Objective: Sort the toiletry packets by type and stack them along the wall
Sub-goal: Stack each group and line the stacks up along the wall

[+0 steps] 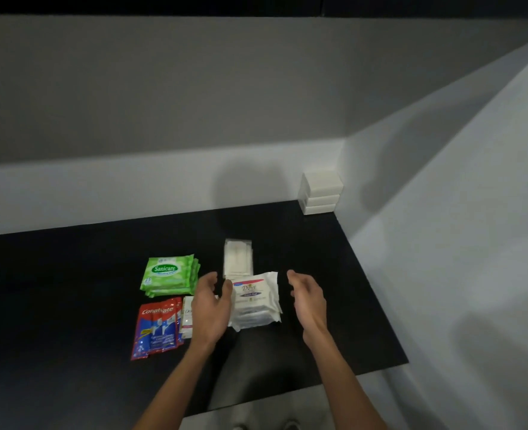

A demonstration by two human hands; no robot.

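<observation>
A stack of white Dove packets (256,301) lies in the middle of the black table (70,274). My left hand (210,308) touches the stack's left edge, fingers curled. My right hand (306,297) hovers open just right of the stack, apart from it. Behind the stack lies a pile of clear packets with white contents (238,257). Green Sanicare wipe packs (170,274) are stacked to the left. Red Colgate sachets (158,327) lie in front of them. A small white Dove sachet (187,318) shows partly behind my left hand.
Three white boxes (320,192) are stacked in the far right corner where the back wall (163,187) meets the side wall (442,212). The table's front edge runs near my forearms.
</observation>
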